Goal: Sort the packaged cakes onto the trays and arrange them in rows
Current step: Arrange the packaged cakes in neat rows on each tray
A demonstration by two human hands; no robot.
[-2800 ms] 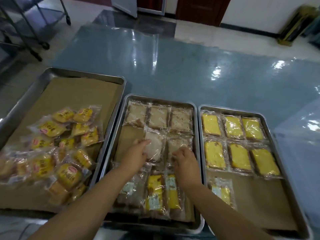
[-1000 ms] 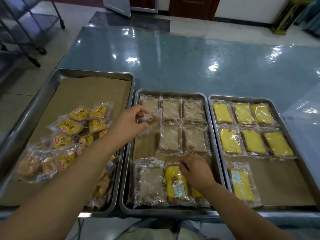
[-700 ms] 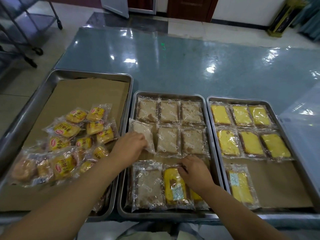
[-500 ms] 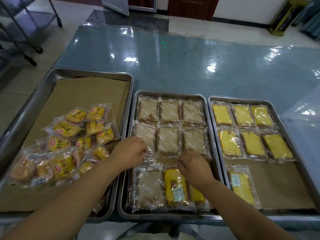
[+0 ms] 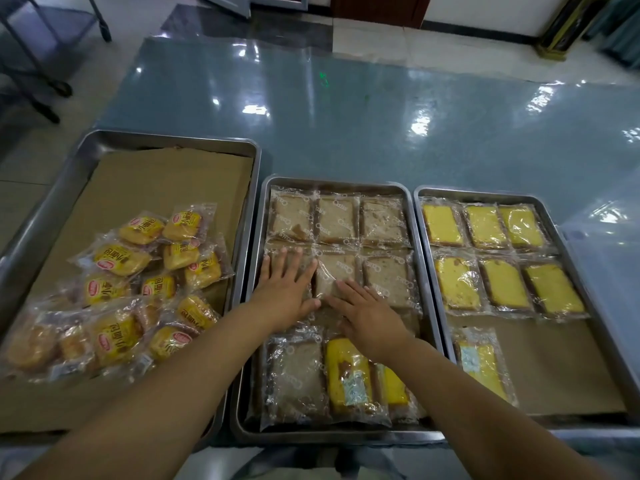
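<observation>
Half a second ago the left hand was curled at the near edge of a brown slice, and the right hand was curled beside it. Now both hands have opened flat and slid forward onto the second row.

On the left, the big steel tray lined with brown paper point(image 5: 166, 138) holds a heap of small yellow buns in clear bags point(image 5: 138, 282). They are all jumbled, not in rows yet.

Next comes the middle steel tray point(image 5: 332, 183). The left hand point(image 5: 285, 289) lies open, fingers straight and spread. It presses on the flat brown cake slice in a clear wrapper point(image 5: 272, 251) at the left end of the second row. The right hand point(image 5: 369, 318) is open too. Its fingertips rest on the middle brown slice point(image 5: 337, 271) of that row, and it grips nothing.

This looks like the tidy-up step, making the end slice sit flat and square. To do it well, I think the hands should press softly, because the cake can squash. They should nudge the slice until its edges line up with the row behind. It should sit just beside the middle one, not on top of it. The wrappers look slippery, so slow pushes are best.

At the near end of this tray lie one more brown slice point(image 5: 298, 375) and two yellow cake slices in clear wrappers point(image 5: 348, 375). The yellow ones likely belong on the right steel tray point(image 5: 478, 192). There, six yellow slices point(image 5: 504, 282) make two rows, and a seventh point(image 5: 481, 365) starts a third.
</observation>
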